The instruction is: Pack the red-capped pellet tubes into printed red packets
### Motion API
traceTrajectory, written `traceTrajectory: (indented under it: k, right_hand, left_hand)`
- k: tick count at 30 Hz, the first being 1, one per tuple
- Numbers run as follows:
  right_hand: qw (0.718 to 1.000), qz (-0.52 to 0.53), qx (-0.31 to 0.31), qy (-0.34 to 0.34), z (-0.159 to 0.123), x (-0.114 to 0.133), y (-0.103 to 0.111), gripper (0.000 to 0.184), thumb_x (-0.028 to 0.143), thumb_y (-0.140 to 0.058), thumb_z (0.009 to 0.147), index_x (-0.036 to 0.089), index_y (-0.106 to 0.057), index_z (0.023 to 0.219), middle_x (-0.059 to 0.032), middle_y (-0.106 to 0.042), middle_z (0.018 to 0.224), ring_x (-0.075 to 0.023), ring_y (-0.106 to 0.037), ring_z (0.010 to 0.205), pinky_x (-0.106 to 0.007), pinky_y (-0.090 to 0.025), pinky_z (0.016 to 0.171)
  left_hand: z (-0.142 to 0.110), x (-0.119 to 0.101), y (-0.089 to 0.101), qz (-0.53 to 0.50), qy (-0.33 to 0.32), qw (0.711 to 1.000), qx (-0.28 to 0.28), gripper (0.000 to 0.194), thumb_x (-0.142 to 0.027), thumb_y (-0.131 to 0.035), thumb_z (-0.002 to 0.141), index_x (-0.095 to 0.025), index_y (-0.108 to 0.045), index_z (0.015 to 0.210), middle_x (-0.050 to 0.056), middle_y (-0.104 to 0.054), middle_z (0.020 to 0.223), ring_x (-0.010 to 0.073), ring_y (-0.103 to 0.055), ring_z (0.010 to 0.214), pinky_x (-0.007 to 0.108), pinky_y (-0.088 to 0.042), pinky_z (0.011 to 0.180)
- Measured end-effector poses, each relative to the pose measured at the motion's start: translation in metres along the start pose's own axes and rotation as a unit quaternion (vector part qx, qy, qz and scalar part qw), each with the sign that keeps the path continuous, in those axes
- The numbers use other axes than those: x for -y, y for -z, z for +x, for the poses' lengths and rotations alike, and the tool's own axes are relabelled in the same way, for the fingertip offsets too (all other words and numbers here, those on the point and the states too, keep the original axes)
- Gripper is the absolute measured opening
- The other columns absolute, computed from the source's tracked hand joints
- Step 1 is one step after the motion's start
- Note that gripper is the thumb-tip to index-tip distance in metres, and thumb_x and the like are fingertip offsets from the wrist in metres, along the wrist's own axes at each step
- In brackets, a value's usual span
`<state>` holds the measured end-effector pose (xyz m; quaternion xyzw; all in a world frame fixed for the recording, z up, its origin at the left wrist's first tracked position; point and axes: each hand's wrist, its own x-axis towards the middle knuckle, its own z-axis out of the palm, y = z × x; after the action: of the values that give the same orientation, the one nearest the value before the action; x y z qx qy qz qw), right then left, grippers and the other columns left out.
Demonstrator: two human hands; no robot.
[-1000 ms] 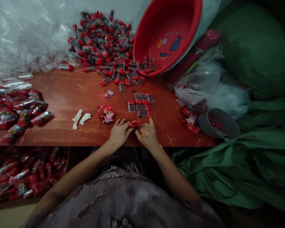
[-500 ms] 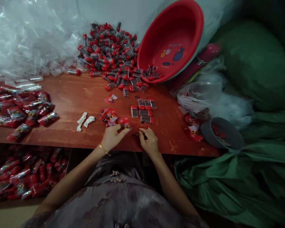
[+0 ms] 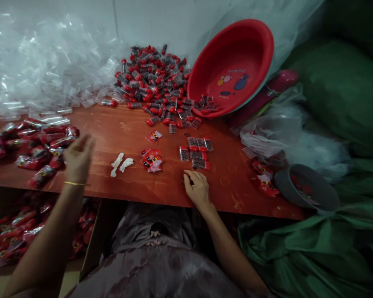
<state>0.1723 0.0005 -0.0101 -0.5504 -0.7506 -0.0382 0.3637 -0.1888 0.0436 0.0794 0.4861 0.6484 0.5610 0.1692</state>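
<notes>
Beside a pale wall (image 3: 161,22), reddish table (image 3: 124,132)

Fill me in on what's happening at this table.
A person works bare-handed at a reddish wooden table. The left hand is at the right side of the shiny red packets; blur hides whether it holds anything. The right hand, fingers curled, is just on the near side of a small group of red-ended clear containers. A larger heap of similar containers lies farther back, beside a tilted red basin.
</notes>
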Motion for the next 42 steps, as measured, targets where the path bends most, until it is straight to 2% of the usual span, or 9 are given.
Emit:
traceTrajectory:
  k: [2, 4, 9, 12, 18, 25, 31, 37, 42]
  right_hand:
    - [1.0, 0.01, 0.015, 0.013, 0.002, 0.005, -0.004, 0.02, 0.021, -0.047, 0.089, 0.017, -0.065, 0.097, -0.0073, -0.072, 0.087, -0.0192, -0.065, 0.081, -0.034, -0.048, 0.08]
    - [0.999, 0.014, 0.029, 0.027, 0.003, 0.009, -0.007, 0.02, 0.021, -0.047, 0.089, 0.017, -0.065, 0.098, -0.0081, -0.071, 0.09, -0.02, -0.064, 0.083, -0.035, -0.048, 0.08]
    - [0.999, 0.035, 0.036, 0.015, 0.002, 0.008, -0.009, 0.021, 0.022, -0.047, 0.089, 0.018, -0.065, 0.098, -0.0078, -0.071, 0.09, -0.0195, -0.064, 0.084, -0.034, -0.048, 0.08]
    - [0.999, 0.031, 0.038, 0.011, 0.005, 0.01, -0.009, 0.02, 0.022, -0.047, 0.089, 0.018, -0.065, 0.096, -0.0068, -0.071, 0.088, -0.0195, -0.064, 0.082, -0.034, -0.047, 0.079]
    - [0.996, 0.066, 0.045, 0.028, 0.027, 0.034, -0.015, 0.02, 0.022, -0.046, 0.091, 0.018, -0.066, 0.096, -0.0061, -0.071, 0.091, -0.0171, -0.063, 0.085, -0.031, -0.044, 0.08]
    - [0.991, -0.003, 0.132, 0.0, 0.066, 0.063, -0.039, 0.031, 0.037, -0.053, 0.089, 0.023, -0.064, 0.114, -0.0094, -0.062, 0.111, -0.0242, -0.053, 0.096, -0.038, -0.039, 0.084]
    - [0.985, -0.023, 0.171, -0.008, 0.067, 0.073, -0.052, 0.024, 0.032, -0.052, 0.09, 0.028, -0.066, 0.109, -0.0058, -0.058, 0.126, -0.0261, -0.045, 0.114, -0.045, -0.029, 0.094]
    - [0.987, 0.007, 0.16, -0.013, 0.066, 0.075, -0.055, 0.021, 0.028, -0.049, 0.092, 0.028, -0.069, 0.09, 0.0003, -0.065, 0.118, -0.0227, -0.046, 0.114, -0.049, -0.02, 0.102]
    - [0.99, 0.004, 0.137, -0.042, 0.064, 0.074, -0.055, 0.023, 0.03, -0.052, 0.09, 0.026, -0.065, 0.108, -0.0064, -0.059, 0.129, -0.0263, -0.046, 0.115, -0.054, -0.022, 0.102]
  left_hand:
    - [-0.028, -0.006, -0.033, 0.127, -0.04, 0.986, 0.097, 0.047, -0.049, -0.06, 0.076, -0.013, -0.065, 0.106, 0.017, -0.063, 0.119, 0.0294, -0.057, 0.112, 0.05, -0.043, 0.097]
    - [-0.045, -0.01, -0.05, 0.262, -0.083, 0.953, 0.129, 0.043, -0.042, -0.057, 0.08, -0.014, -0.064, 0.111, 0.019, -0.053, 0.133, 0.0357, -0.043, 0.127, 0.055, -0.033, 0.103]
    - [-0.042, 0.004, -0.03, 0.442, -0.083, 0.885, 0.123, 0.041, -0.049, -0.053, 0.081, -0.018, -0.07, 0.103, 0.017, -0.059, 0.125, 0.0404, -0.039, 0.127, 0.057, -0.029, 0.1]
    - [-0.04, 0.02, -0.022, 0.449, -0.072, 0.87, 0.191, 0.033, -0.044, -0.053, 0.081, -0.022, -0.072, 0.097, 0.012, -0.066, 0.114, 0.037, -0.046, 0.122, 0.052, -0.032, 0.099]
    - [-0.052, 0.034, -0.035, 0.442, -0.104, 0.87, 0.189, 0.032, -0.03, -0.042, 0.086, -0.024, -0.071, 0.099, 0.01, -0.068, 0.112, 0.0342, -0.044, 0.127, 0.055, -0.024, 0.105]
    - [-0.066, 0.004, -0.037, 0.399, -0.135, 0.897, 0.131, 0.057, -0.037, -0.037, 0.089, -0.007, -0.04, 0.137, 0.024, -0.042, 0.141, 0.0372, -0.035, 0.134, 0.056, -0.026, 0.105]
    - [-0.088, -0.014, -0.059, 0.324, -0.191, 0.911, 0.169, 0.036, -0.039, -0.046, 0.088, -0.02, -0.064, 0.112, 0.013, -0.052, 0.136, 0.0314, -0.039, 0.133, 0.049, -0.03, 0.106]
    - [-0.097, -0.024, -0.078, 0.259, -0.202, 0.929, 0.169, 0.033, -0.035, -0.044, 0.089, -0.019, -0.068, 0.105, 0.012, -0.066, 0.117, 0.0244, -0.058, 0.113, 0.041, -0.038, 0.103]
    - [-0.085, -0.022, -0.098, 0.326, -0.192, 0.907, 0.183, 0.038, -0.037, -0.047, 0.087, -0.022, -0.062, 0.119, 0.014, -0.048, 0.14, 0.0347, -0.035, 0.134, 0.055, -0.029, 0.106]
